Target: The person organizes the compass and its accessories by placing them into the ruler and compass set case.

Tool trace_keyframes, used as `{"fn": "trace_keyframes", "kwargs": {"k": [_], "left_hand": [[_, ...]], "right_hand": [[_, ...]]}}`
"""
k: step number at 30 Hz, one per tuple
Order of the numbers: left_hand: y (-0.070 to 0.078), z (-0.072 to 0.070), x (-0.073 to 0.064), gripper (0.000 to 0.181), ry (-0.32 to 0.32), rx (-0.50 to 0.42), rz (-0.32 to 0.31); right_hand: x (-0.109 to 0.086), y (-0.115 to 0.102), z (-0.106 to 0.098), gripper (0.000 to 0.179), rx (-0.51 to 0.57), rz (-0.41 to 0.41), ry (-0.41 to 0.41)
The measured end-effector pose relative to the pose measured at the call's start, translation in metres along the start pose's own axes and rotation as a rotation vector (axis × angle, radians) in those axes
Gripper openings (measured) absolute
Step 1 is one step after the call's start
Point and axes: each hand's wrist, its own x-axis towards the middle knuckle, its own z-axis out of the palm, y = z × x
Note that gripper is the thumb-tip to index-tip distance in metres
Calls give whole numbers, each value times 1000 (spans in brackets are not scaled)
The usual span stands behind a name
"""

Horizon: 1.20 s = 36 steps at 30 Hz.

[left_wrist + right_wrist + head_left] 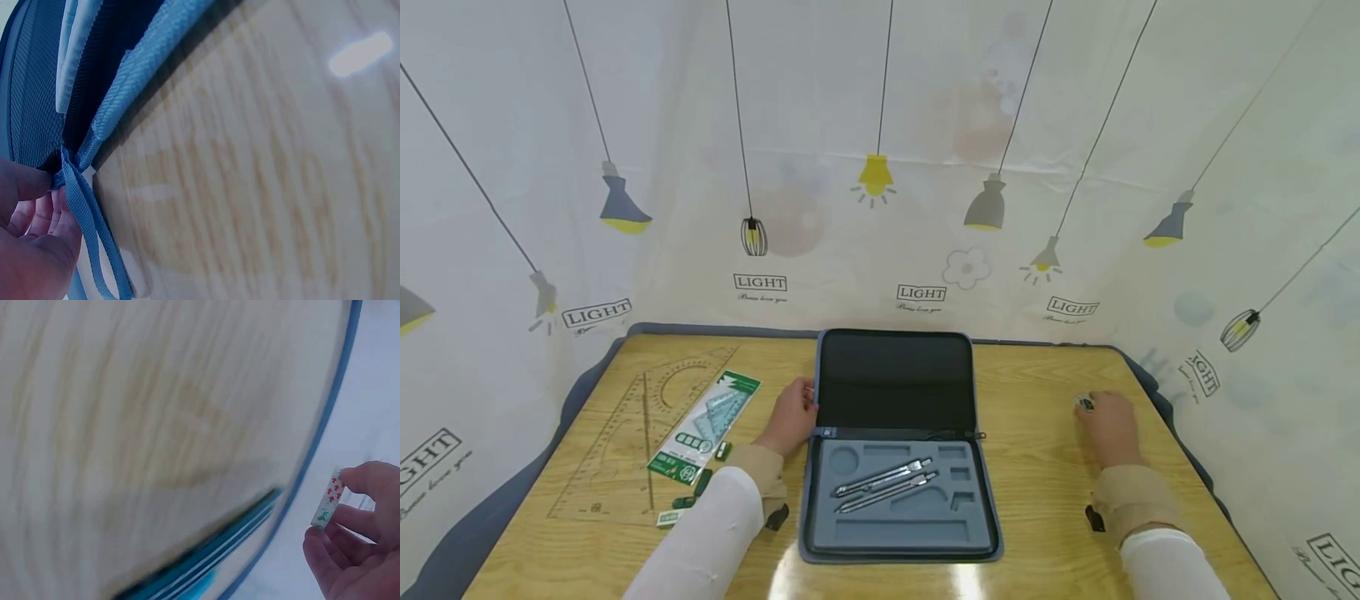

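A blue zip case (996, 500) lies unfolded on the table, its black inner lid (895, 379) at the back. Two silver compass-like metal tools (883, 483) rest in its grey moulded tray (902, 532). At the case's left side, my left hand (792, 412) pinches a bit of its blue fabric edging (59, 180) between thumb and fingers, with a fabric loop hanging beside it. Off to the right, my right hand (1108, 425) holds a small white box (328, 499) with red arrows and a green mark, gripped between thumb and fingertips.
Left of the case lies a green-and-white packet of rulers (706, 429), over a large clear set square (625, 442). Several small green and white pieces, perhaps erasers (683, 502), lie near my left forearm. Printed cloth (850, 250) hangs around the wooden table (1037, 483).
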Motion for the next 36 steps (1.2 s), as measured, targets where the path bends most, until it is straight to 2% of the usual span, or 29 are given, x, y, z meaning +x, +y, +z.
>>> {"fn": "trace_keyframes", "kwargs": {"k": [4,8,15,17,23,28,36], "left_hand": [[2,-1,-1,31,3,4,4],[4,-1,-1,30,3,8,13],[2,0,-1,31,1,6,14],[1,0,-1,31,3,8,13],[-1,1,0,31,6,6,12],[0,1,1,31,2,8,-4],[5,0,0,30,-10,38,-62]], "right_hand": [[-3,-36,-2,48,76,-41,-66],[-9,-68,2,46,130,-101,-70],[-20,-119,12,40,113,-234,-77],[-23,-130,16,39,109,-270,-89],[-38,-167,24,29,133,-404,-54],[-48,-193,34,23,140,-467,-48],[-63,-227,43,23,176,-565,-134]]}}
